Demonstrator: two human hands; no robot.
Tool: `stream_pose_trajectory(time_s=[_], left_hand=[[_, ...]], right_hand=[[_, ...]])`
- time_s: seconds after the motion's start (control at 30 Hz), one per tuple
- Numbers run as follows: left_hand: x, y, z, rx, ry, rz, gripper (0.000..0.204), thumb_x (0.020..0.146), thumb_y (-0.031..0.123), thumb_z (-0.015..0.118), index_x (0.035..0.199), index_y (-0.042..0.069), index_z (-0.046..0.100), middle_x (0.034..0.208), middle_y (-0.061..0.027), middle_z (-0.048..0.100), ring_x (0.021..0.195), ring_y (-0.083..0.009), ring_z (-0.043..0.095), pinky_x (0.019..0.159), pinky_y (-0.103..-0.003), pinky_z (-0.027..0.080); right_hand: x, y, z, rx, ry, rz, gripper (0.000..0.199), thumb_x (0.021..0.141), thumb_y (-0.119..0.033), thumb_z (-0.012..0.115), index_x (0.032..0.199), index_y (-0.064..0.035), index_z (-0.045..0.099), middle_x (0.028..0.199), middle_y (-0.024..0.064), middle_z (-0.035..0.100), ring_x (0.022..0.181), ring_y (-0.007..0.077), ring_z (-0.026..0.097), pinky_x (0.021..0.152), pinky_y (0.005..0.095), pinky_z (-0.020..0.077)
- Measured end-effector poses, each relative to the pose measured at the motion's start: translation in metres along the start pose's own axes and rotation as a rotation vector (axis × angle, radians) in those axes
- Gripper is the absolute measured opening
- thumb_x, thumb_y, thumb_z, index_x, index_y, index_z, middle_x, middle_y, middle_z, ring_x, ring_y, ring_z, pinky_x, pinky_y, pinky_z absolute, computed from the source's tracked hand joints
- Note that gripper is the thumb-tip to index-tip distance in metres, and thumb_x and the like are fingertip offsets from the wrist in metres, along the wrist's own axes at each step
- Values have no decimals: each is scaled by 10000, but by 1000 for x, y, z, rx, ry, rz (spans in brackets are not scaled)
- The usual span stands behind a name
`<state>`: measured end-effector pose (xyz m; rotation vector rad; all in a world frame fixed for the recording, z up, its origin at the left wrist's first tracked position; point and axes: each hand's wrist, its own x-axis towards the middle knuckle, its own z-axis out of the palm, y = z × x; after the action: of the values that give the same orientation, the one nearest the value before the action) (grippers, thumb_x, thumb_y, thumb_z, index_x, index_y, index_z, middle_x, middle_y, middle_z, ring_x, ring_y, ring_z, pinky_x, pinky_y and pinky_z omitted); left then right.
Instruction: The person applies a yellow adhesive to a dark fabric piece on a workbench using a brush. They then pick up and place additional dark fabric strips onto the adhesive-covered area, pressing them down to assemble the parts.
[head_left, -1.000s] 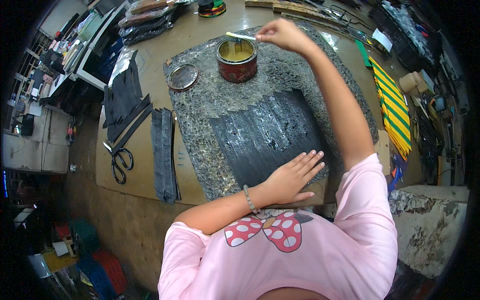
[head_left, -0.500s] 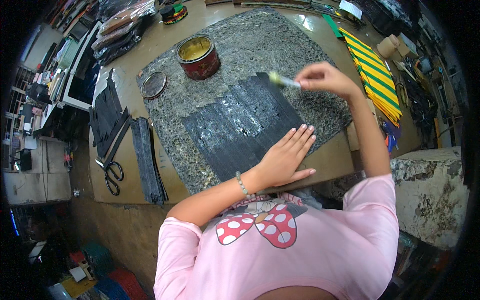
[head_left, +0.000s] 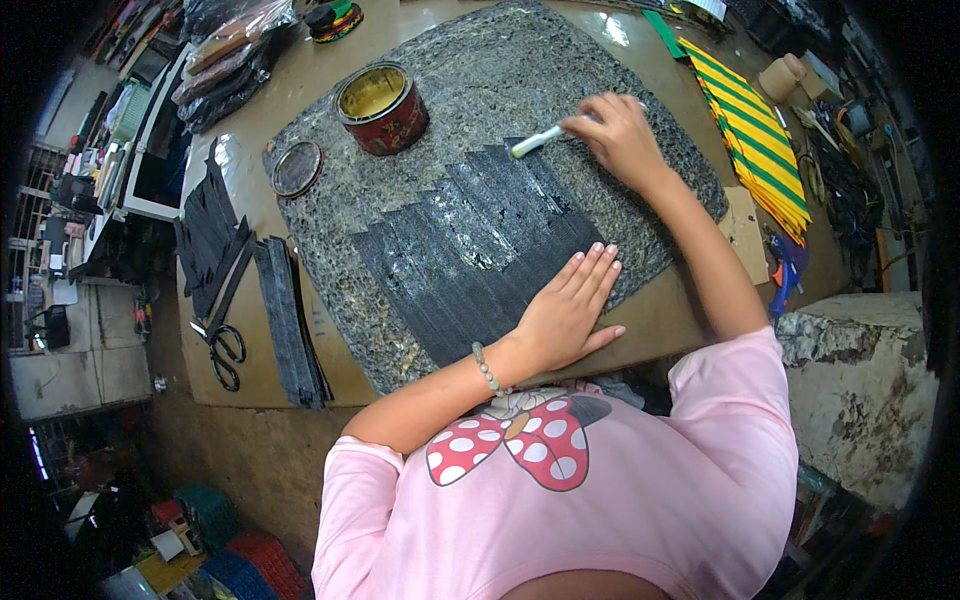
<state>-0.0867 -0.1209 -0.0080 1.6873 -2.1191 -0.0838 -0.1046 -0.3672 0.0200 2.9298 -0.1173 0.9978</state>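
Note:
My right hand [head_left: 612,134] grips a small white-handled brush [head_left: 540,141], whose pale yellowish head meets the far right end of the black strips [head_left: 440,245]. These strips lie side by side in a stepped row, their far halves glossy and wet, their near halves dull. Across the near right part of the row my left hand [head_left: 568,312] rests flat, fingers stretched out, holding nothing. Beyond the row stands an open, dark red can [head_left: 384,122] with a yellowish substance inside. Its round lid [head_left: 297,169] lies to the left.
A speckled grey slab [head_left: 480,70] on the brown table carries the work. Black-handled scissors [head_left: 226,358], a bundle of dark strips [head_left: 290,325] and loose black pieces [head_left: 208,235] lie left. To the right are yellow-and-green striped pieces [head_left: 745,130] and a blue glue gun [head_left: 788,270].
My right hand has shifted slightly left and away from me, and the brush head has come down onto the strips. The left hand stays flat in place. The whole view has tilted a little.

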Motion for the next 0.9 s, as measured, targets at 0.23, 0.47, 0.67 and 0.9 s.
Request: stream_pose_trajectory(time_s=[0.23,0.47,0.67,0.9], left_hand=[[-2,-1,1,-32,33,9,733,922,505,459,1343,-92,394,1449,-233,350,1377,-339,302,1139,-417,225],[-2,-2,2,-20,29,12,732,925,501,456,1351,-90,388,1452,-236,345,1378,-336,303,1141,-412,224],[-2,-1,2,-15,15,5,727,926,495,454,1356,-86,384,1454,-232,345,1378,-333,303,1142,-410,221],[-2,-2,1,-61,9,-13,729,913,486,475,1360,-82,380,1455,-230,344,1382,-331,298,1144,-409,217]], right_hand=[[-60,-29,-93,69,-327,74,144,795,-127,650,925,-145,709,861,42,586,837,223,549,753,347,393],[-29,-19,-40,165,-342,156,142,831,-205,660,937,-134,723,841,47,595,844,226,548,760,346,393],[37,7,37,62,-122,194,169,833,-271,651,942,-165,727,829,60,606,862,235,582,758,362,438],[-1,2,-24,540,-531,202,181,820,-245,677,945,-123,726,880,89,577,860,261,607,753,375,490]])
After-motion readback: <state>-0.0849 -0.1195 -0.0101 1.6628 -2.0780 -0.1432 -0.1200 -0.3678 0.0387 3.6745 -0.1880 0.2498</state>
